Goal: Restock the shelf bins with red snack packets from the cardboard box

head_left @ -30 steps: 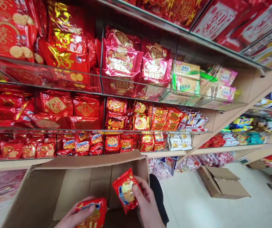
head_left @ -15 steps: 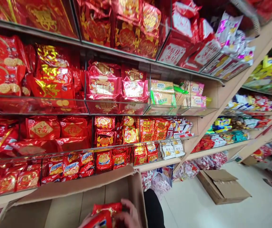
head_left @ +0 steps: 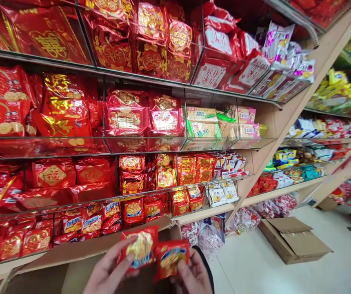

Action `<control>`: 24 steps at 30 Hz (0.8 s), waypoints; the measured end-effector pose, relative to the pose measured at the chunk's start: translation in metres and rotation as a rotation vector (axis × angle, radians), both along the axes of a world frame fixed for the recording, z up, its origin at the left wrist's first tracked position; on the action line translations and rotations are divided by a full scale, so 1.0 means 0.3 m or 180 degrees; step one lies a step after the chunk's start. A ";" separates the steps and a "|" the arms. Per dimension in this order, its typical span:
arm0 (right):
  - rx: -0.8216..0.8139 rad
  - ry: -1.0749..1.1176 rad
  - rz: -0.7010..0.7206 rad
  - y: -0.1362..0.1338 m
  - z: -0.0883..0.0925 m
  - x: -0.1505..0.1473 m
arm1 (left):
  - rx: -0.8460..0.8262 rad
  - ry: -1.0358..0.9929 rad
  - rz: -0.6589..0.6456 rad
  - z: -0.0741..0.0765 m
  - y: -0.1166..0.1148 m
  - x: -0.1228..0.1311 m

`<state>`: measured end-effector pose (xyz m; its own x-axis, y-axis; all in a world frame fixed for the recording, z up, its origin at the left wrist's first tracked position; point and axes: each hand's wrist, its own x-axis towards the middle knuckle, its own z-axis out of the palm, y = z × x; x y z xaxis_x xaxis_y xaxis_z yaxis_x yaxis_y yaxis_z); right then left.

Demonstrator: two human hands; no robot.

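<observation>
A red and gold snack packet (head_left: 143, 247) is gripped in my left hand (head_left: 112, 265), thumb on its front. My right hand (head_left: 194, 269) grips a similar red packet (head_left: 172, 258) with a blue band, thumb across its lower right. The two packets are side by side, their edges close together. Both hands are above an open cardboard box (head_left: 80, 267), whose inside is partly hidden by them. Behind the box, similar red packets (head_left: 133, 210) stand in the lowest shelf compartments.
Shelves with clear plastic fronts (head_left: 145, 143) hold many red packets. Green-edged cracker packs (head_left: 204, 122) sit on a middle shelf. Bagged goods (head_left: 210, 239) lie under the shelf. A closed-flap cardboard box (head_left: 294, 241) rests on the pale tiled floor (head_left: 245, 265) at right.
Both hands have risen out of the box with the packets, which are now spread apart side by side. The view has shifted slightly.
</observation>
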<state>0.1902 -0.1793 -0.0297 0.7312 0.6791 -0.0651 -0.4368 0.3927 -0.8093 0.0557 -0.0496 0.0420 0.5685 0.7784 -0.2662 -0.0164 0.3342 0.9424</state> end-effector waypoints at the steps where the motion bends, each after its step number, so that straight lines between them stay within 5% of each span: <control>1: -0.0006 0.0141 -0.0010 -0.007 0.015 0.026 | -0.0030 -0.0107 0.0123 0.031 0.029 0.023; 6: -0.0156 0.0334 -0.0370 -0.001 -0.004 0.099 | -0.0890 -0.0147 0.0488 0.089 0.148 0.174; 9: -0.0248 0.0299 -0.0231 0.015 -0.029 0.107 | -0.1486 -0.0158 0.0524 0.055 0.208 0.268; 15: -0.0343 0.0148 -0.0593 0.031 -0.012 0.067 | -0.1560 -0.0224 0.0786 -0.015 0.274 0.411; 24: -0.0248 -0.0092 -0.0771 0.043 -0.032 0.015 | -0.1606 -0.0096 0.1272 -0.040 0.335 0.384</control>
<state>0.1947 -0.1663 -0.0392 0.8743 0.4775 -0.0871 -0.3137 0.4191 -0.8520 0.1708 0.0509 0.0299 0.2736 0.7150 -0.6434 -0.2554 0.6989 0.6681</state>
